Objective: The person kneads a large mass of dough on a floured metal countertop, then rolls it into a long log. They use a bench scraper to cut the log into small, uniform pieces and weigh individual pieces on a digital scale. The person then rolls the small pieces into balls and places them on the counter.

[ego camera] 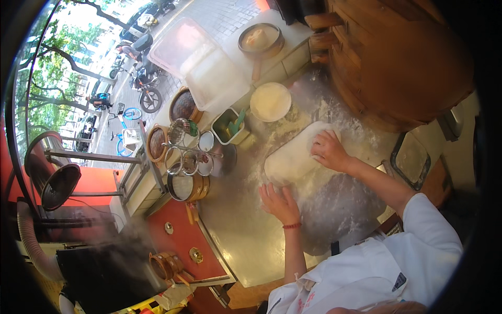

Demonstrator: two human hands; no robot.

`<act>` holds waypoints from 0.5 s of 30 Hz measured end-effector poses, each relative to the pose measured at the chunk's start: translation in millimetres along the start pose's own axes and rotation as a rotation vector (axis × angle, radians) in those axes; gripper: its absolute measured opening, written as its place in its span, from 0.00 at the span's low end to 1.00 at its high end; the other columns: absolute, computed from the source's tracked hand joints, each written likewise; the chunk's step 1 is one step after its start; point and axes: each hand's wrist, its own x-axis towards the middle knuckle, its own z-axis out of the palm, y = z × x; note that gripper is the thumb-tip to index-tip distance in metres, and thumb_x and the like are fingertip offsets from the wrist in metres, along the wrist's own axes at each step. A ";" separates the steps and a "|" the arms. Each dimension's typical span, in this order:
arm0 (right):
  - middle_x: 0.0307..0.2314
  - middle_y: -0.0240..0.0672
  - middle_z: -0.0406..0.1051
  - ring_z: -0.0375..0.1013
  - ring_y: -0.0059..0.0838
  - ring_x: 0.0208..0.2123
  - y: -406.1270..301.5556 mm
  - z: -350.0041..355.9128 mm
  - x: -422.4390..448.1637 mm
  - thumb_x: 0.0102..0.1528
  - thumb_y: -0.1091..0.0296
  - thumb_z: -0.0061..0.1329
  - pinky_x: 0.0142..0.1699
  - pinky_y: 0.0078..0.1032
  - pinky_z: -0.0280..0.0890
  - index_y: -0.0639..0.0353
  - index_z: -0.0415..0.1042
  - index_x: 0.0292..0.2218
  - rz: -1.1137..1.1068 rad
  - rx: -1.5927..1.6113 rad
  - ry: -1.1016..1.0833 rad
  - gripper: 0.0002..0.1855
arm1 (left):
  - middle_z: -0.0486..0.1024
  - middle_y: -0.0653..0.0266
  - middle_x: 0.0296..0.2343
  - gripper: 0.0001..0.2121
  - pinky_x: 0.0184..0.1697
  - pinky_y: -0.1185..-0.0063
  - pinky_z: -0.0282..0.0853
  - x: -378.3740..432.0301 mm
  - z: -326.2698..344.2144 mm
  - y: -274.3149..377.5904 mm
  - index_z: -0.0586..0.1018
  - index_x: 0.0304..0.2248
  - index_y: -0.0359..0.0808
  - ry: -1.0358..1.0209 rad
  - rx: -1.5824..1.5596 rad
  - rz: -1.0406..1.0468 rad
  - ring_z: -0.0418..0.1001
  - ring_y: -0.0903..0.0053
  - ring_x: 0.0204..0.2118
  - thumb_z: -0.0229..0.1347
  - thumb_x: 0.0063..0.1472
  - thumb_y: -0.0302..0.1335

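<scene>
A long, thick slab of pale dough point(292, 153) lies on a flour-dusted metal worktop point(243, 243). My right hand point(329, 151) is on the dough's far right end, its curled fingers gripping the surface. At the opposite end, my left hand point(279, 204) has its fingers apart, palm down and holding nothing; whether its fingertips touch the dough is hard to tell. A red beaded bracelet point(291, 226) circles the left wrist. Loose flour point(325, 106) is scattered around the slab.
Beyond the dough stand a round bowl of pale powder point(270, 102), a square container with a green-handled utensil point(231, 125) and a translucent plastic bin point(219, 78). Bamboo steamers point(188, 186) and a wire rack point(192, 151) line the left edge. A large wooden object point(396, 62) looms at upper right.
</scene>
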 end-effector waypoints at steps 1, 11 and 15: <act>0.31 0.32 0.65 0.64 0.38 0.42 -2.2 4.0 -0.4 0.44 0.70 0.57 0.50 0.38 0.55 0.52 0.71 0.26 -0.006 -0.019 0.000 0.08 | 0.59 0.48 0.59 0.24 0.60 0.46 0.42 -9.8 -3.8 -5.7 0.67 0.56 0.34 0.010 -0.003 0.004 0.52 0.55 0.65 0.53 0.63 0.34; 0.27 0.34 0.67 0.67 0.38 0.37 -7.6 17.3 -1.8 0.45 0.74 0.56 0.46 0.37 0.59 0.54 0.73 0.28 0.071 0.023 0.021 0.06 | 0.63 0.46 0.55 0.22 0.59 0.57 0.51 -53.4 -19.7 -27.1 0.69 0.53 0.31 0.095 0.014 -0.024 0.58 0.52 0.60 0.55 0.61 0.31; 0.26 0.29 0.71 0.70 0.26 0.31 8.7 19.6 -9.0 0.51 0.74 0.54 0.39 0.27 0.64 0.58 0.74 0.30 0.481 0.618 0.166 0.03 | 0.68 0.46 0.51 0.19 0.57 0.59 0.55 -45.9 -17.7 -25.1 0.72 0.49 0.30 0.165 -0.031 0.067 0.64 0.53 0.56 0.56 0.59 0.29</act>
